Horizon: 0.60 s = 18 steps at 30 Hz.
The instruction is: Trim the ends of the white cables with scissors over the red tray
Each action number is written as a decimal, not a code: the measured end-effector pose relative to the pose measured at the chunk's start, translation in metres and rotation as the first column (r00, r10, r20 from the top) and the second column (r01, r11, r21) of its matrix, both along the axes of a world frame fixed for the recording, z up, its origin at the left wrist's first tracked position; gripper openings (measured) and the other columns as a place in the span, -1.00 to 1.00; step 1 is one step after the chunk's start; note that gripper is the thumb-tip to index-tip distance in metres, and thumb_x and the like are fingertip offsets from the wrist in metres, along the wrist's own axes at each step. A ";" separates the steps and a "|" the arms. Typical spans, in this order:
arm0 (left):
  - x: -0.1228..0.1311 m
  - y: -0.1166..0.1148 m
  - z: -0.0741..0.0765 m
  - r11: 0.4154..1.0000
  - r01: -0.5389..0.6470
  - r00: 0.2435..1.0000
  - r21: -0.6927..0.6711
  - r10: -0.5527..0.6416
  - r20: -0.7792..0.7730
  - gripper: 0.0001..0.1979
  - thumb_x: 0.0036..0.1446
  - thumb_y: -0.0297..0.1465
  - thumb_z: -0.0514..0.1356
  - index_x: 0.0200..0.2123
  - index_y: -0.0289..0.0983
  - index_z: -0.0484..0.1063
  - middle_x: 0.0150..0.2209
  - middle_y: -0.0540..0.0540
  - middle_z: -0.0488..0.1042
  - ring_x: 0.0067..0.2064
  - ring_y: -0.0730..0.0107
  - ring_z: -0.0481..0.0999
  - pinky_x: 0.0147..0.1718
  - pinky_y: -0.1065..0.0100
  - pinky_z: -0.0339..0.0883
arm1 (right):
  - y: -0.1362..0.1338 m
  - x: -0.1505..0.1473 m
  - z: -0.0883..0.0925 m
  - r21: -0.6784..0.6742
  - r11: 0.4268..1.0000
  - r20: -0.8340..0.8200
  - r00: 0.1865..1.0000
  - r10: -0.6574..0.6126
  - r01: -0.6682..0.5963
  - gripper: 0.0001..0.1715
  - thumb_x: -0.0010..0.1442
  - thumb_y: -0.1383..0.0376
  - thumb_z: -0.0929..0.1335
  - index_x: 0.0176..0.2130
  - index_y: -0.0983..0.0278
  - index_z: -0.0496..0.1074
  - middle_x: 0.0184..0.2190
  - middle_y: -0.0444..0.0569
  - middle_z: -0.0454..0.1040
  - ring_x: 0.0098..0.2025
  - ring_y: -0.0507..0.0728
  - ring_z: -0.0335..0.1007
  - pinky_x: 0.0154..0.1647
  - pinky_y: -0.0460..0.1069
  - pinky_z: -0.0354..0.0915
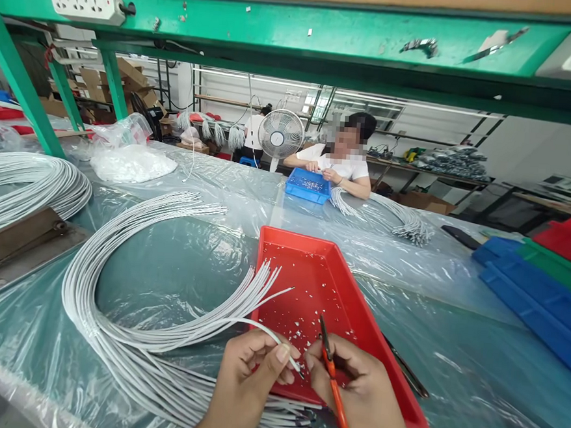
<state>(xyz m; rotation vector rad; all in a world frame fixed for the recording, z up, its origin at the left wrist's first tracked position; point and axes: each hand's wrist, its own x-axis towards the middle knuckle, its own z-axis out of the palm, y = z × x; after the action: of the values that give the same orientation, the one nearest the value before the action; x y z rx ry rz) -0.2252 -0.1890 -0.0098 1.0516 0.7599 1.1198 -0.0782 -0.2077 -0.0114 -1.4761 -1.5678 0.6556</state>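
Between the thumb and fingers of my left hand (259, 369) is the end of a white cable (267, 330), with a dark tip showing past the fingertips. My right hand (352, 382) grips a pliers-like tool with orange handles (339, 407) and a dark, pointed head tilted up and away. The fingertips of both hands are close together over the near part of a red tray (307, 245), where small white scraps are scattered. The held cable comes from a large coiled bundle of white cables (82, 284) on the left, whose other ends lie beneath my left wrist.
A dark metal tool (406, 366) lies along the tray's right side. Another cable coil (67, 189) and a brown metal piece (14, 241) are at left. Stacked bins (534, 290) stand at right. Across the table, a person (352, 166) works over a blue tray (307, 193). A green beam (279, 28) spans overhead.
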 end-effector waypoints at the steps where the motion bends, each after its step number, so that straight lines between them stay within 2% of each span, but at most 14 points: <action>1: 0.000 0.001 0.000 1.000 0.009 1.000 -0.026 -0.009 0.015 -0.75 0.01 -0.28 0.20 -0.51 -0.37 0.47 -0.59 -0.02 0.40 -0.54 0.49 0.37 -0.49 0.47 0.22 | 0.001 0.004 0.000 0.026 0.999 0.111 0.993 -0.038 0.035 -0.90 -0.01 0.34 0.26 -0.54 0.28 0.29 -0.60 -0.11 0.32 -0.55 0.03 0.23 -0.55 -0.12 0.18; 3: 0.001 0.003 0.000 0.996 0.025 0.998 -0.084 -0.021 0.052 -0.73 -0.03 -0.26 0.24 -0.55 -0.38 0.46 -0.61 -0.02 0.40 -0.57 0.50 0.36 -0.51 0.46 0.21 | 0.004 0.013 0.002 0.142 0.982 0.361 0.918 -0.165 0.121 -0.91 0.02 0.30 0.27 -0.44 0.27 0.33 -0.51 -0.06 0.39 -0.49 0.07 0.30 -0.49 -0.09 0.20; 4: 0.002 0.003 0.000 0.993 0.029 0.997 -0.114 -0.021 0.072 -0.73 -0.06 -0.25 0.26 -0.57 -0.39 0.45 -0.62 -0.02 0.40 -0.58 0.52 0.35 -0.52 0.46 0.21 | 0.005 0.017 0.003 0.202 0.967 0.453 0.860 -0.235 0.157 -0.89 0.03 0.27 0.27 -0.46 0.27 0.33 -0.53 -0.07 0.39 -0.52 0.07 0.29 -0.51 -0.09 0.18; 6: 0.003 0.004 0.002 0.984 0.033 0.994 -0.173 -0.014 0.106 -0.72 -0.09 -0.26 0.28 -0.59 -0.39 0.45 -0.63 -0.01 0.39 -0.60 0.54 0.33 -0.53 0.47 0.20 | 0.005 0.023 0.006 0.271 0.944 0.522 0.796 -0.307 0.186 -0.75 0.08 0.22 0.27 -0.57 0.25 0.28 -0.66 -0.13 0.30 -0.62 0.02 0.19 -0.60 -0.10 0.12; 7: 0.005 0.004 0.004 0.979 0.037 0.992 -0.202 -0.012 0.123 -0.73 -0.10 -0.26 0.29 -0.59 -0.39 0.45 -0.62 -0.01 0.39 -0.60 0.55 0.33 -0.53 0.47 0.19 | 0.004 0.024 0.008 0.292 0.941 0.503 0.809 -0.304 0.172 -0.69 0.10 0.22 0.27 -0.61 0.25 0.24 -0.70 -0.15 0.26 -0.65 0.01 0.15 -0.62 -0.10 0.11; 9: 0.007 0.003 0.007 0.965 0.052 0.987 -0.258 -0.009 0.163 -0.73 -0.11 -0.26 0.30 -0.57 -0.40 0.46 -0.61 0.00 0.39 -0.61 0.58 0.31 -0.55 0.48 0.18 | 0.001 0.025 0.010 0.338 0.937 0.408 0.884 -0.230 0.088 -0.74 0.12 0.26 0.27 -0.56 0.26 0.32 -0.67 -0.13 0.32 -0.63 0.01 0.20 -0.59 -0.11 0.18; 11: 0.011 0.003 0.009 0.947 0.087 0.974 -0.308 -0.017 0.225 -0.73 -0.13 -0.26 0.31 -0.55 -0.40 0.47 -0.60 0.01 0.39 -0.62 0.61 0.29 -0.58 0.51 0.15 | -0.004 0.023 0.013 0.405 0.914 0.321 0.939 -0.126 -0.016 -0.89 0.09 0.33 0.30 -0.35 0.27 0.43 -0.55 -0.08 0.44 -0.52 0.06 0.34 -0.49 -0.10 0.28; 13: 0.016 0.002 0.008 0.920 0.144 0.952 -0.363 -0.028 0.306 -0.72 -0.16 -0.26 0.33 -0.55 -0.39 0.46 -0.60 0.02 0.38 -0.64 0.64 0.27 -0.62 0.53 0.13 | -0.007 0.020 0.015 0.441 0.893 0.297 0.954 -0.052 -0.089 -0.75 0.03 0.40 0.33 -0.22 0.24 0.45 -0.51 -0.07 0.48 -0.48 0.09 0.39 -0.46 -0.09 0.32; 15: 0.020 0.001 0.006 0.876 0.206 0.920 -0.435 -0.023 0.390 -0.72 -0.20 -0.27 0.35 -0.57 -0.38 0.43 -0.62 0.03 0.37 -0.66 0.65 0.26 -0.66 0.55 0.12 | -0.009 0.017 0.018 0.449 0.881 0.286 0.958 0.013 -0.146 -0.70 0.00 0.43 0.35 -0.21 0.21 0.47 -0.55 -0.09 0.47 -0.52 0.07 0.37 -0.51 -0.09 0.32; 18: 0.024 -0.003 0.003 0.801 0.293 0.874 -0.523 -0.002 0.486 -0.71 -0.25 -0.29 0.38 -0.63 -0.37 0.38 -0.65 0.06 0.35 -0.70 0.68 0.25 -0.68 0.57 0.12 | -0.007 0.012 0.024 0.434 0.881 0.212 0.972 0.101 -0.186 -0.78 -0.01 0.42 0.37 -0.29 0.23 0.50 -0.59 -0.09 0.44 -0.58 0.04 0.33 -0.58 -0.11 0.30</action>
<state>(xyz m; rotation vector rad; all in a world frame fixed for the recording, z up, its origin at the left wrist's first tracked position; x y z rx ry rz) -0.2012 -0.1916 -0.0065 0.2846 0.5572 0.8578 -0.0663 -0.2148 0.0122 -1.0977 -1.8371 0.2091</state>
